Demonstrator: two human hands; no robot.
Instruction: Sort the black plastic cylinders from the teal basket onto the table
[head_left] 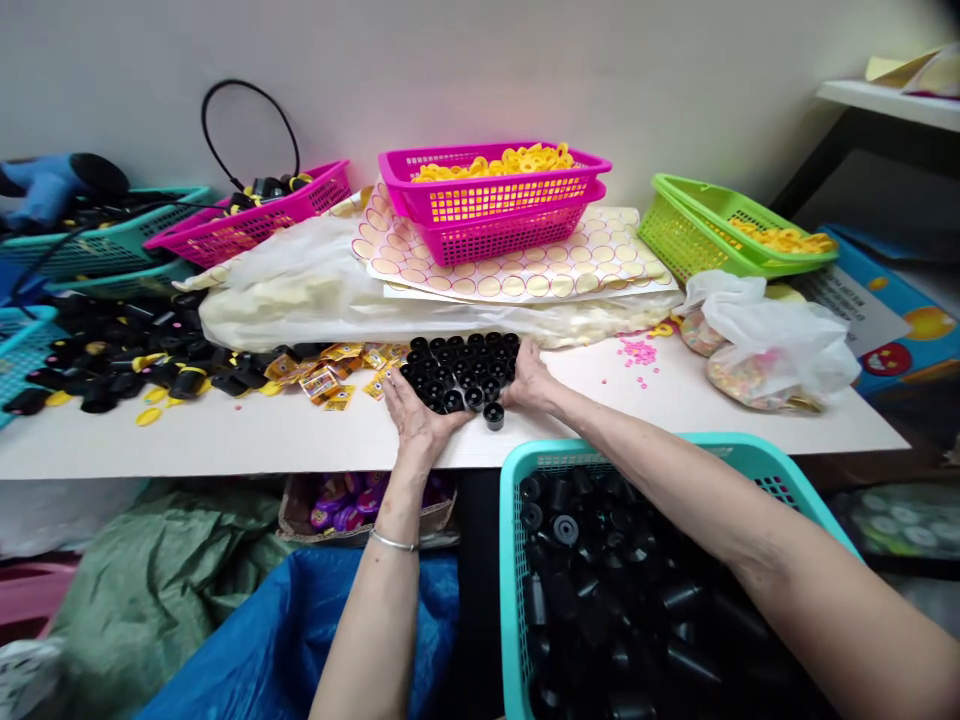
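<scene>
A tight cluster of small upright black plastic cups (463,366) stands on the white table (247,435). My left hand (417,412) lies at the cluster's near-left side, fingers stretched toward the cups. My right hand (529,380) presses against the cluster's right side with fingers extended. One black cup (493,415) stands apart at the near edge, between my hands. A teal basket (517,560) full of the same black cups sits below my right forearm.
Pink baskets (495,195) with yellow rings rest on sheets of round stickers (592,262). A green basket (720,235) and a plastic bag (772,335) are at right. Loose black parts (120,360), yellow packets (330,375) and teal baskets (97,245) fill the left.
</scene>
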